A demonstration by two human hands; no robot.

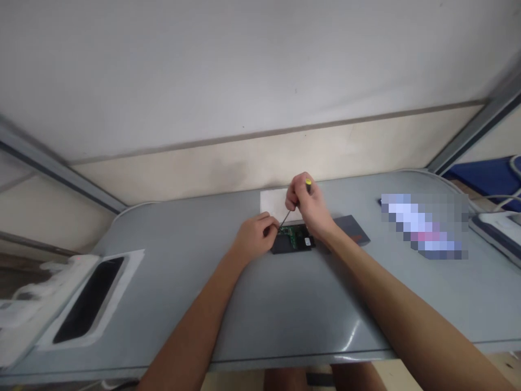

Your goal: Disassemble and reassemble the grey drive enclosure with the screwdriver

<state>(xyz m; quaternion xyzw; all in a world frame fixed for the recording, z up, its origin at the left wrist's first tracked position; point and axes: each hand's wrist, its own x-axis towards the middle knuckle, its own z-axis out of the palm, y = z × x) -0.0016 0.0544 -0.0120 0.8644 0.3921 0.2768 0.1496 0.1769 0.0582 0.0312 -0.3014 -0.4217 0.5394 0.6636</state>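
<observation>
An opened black electronic device with a green circuit board and a small white label lies flat on the grey table. At its left end, my left hand has its fingers curled against the edge, holding it. My right hand is wrapped round a screwdriver that has a dark handle with a yellow end. The thin shaft slants down to the left, its tip at the board's upper left corner, close to my left fingertips. Just behind the device is a white sheet. A dark grey flat panel lies partly under my right forearm.
On the left, a black phone-like slab rests on a white sheet beside a white power strip. A blurred-out screen lies to the right, with a grey-and-white device beyond it. A wall panel closes off the back.
</observation>
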